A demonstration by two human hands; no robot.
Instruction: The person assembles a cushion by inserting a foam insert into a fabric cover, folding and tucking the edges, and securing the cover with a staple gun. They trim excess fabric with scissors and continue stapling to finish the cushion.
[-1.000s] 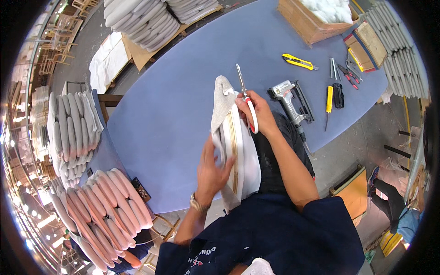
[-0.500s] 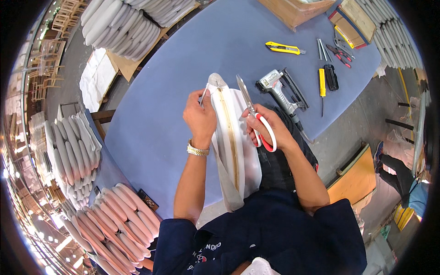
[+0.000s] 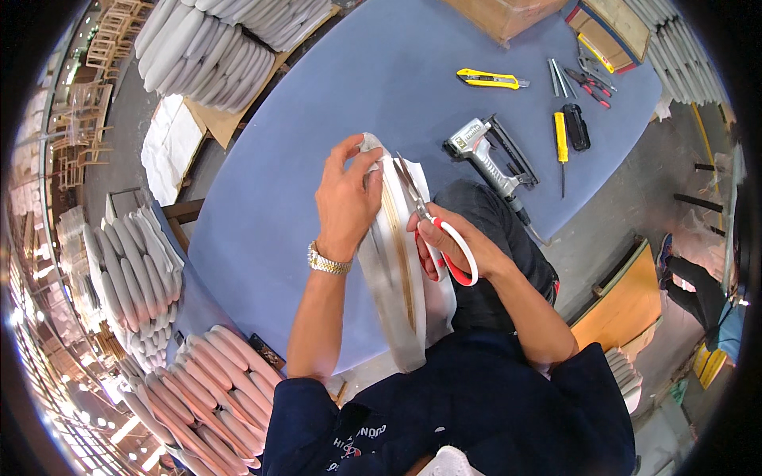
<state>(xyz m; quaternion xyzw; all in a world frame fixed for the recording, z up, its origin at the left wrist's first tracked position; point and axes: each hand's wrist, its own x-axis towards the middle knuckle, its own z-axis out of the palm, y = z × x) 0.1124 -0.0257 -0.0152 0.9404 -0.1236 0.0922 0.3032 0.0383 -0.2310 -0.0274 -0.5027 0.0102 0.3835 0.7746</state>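
Fingers of the left hand [image 3: 347, 198] pinch the top edge of a white padded panel [image 3: 397, 262] standing on edge at the blue desk [image 3: 317, 103] rim. Beside it, the right hand [image 3: 452, 246] grips red-handled scissors [image 3: 432, 230], blades against the panel's fabric. Farther out lie a staple gun [image 3: 484, 151] and yellow utility knife [image 3: 488, 78].

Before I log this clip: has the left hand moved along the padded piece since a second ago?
Yes. The left hand has gone from the near end of the padded piece to its far end, toward the staple gun.
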